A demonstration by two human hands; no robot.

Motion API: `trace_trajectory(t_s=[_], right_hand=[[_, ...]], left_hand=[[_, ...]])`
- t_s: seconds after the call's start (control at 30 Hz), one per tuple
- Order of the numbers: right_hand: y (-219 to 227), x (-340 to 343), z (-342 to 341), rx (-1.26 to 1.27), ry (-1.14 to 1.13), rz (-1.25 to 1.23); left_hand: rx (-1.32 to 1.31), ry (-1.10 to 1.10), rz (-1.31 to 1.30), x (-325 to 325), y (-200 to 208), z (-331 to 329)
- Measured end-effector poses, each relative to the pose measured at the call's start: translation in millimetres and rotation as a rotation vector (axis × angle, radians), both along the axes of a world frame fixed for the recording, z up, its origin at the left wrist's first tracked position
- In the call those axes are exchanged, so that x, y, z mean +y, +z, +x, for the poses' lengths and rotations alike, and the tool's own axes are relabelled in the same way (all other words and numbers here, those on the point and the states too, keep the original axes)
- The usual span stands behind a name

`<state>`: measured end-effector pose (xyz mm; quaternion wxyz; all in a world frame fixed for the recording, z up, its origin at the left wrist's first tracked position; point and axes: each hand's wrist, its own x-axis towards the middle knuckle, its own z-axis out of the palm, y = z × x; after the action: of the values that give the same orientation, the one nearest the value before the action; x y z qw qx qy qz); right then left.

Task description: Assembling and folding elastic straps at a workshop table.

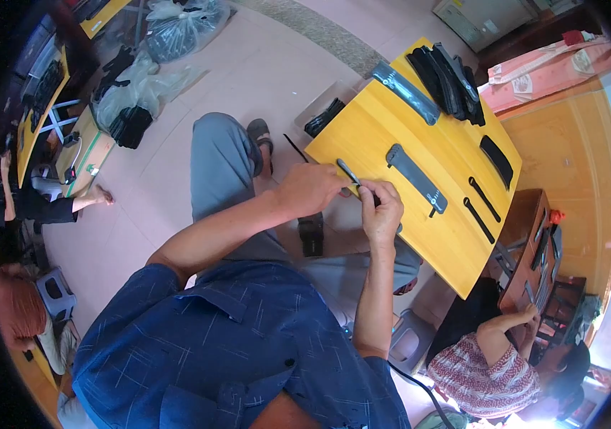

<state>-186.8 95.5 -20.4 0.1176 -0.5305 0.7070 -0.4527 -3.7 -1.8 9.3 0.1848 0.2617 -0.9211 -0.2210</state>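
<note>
My left hand [310, 187] and my right hand [382, 209] meet at the near edge of a yellow wooden table [370, 132]. Together they hold a thin grey strip [349, 171], pinched between the fingers of both hands. A longer grey strap with a black end [415, 177] lies flat on the table just past my right hand. Two narrow black strips [481, 209] rest further to the right. My forearms come up from a blue shirt at the bottom.
A stack of black straps [448, 80] and a grey strap [405, 91] lie at the table's far end. A black part [311, 234] sits on my lap. Another person [491, 365] works at lower right. Plastic bags [176, 28] lie on the floor.
</note>
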Motion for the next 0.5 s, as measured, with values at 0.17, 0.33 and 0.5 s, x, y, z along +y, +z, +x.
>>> trace_trajectory(t_s=[0.17,0.33,0.5], right_hand=[[1.7,0.1,1.1,-0.001,0.001,0.003],[0.1,-0.3,0.8,0.002,0.011,-0.004],[0.5,0.7,0.3,0.015,0.011,0.004]], left_hand=[[0.004,-0.009,0.003,-1.9,-1.6,0.0],[0.005,-0.007,-0.015,-2.6,-6.1,1.3],[0.014,-0.037,0.004,-4.6,4.2,0.8]])
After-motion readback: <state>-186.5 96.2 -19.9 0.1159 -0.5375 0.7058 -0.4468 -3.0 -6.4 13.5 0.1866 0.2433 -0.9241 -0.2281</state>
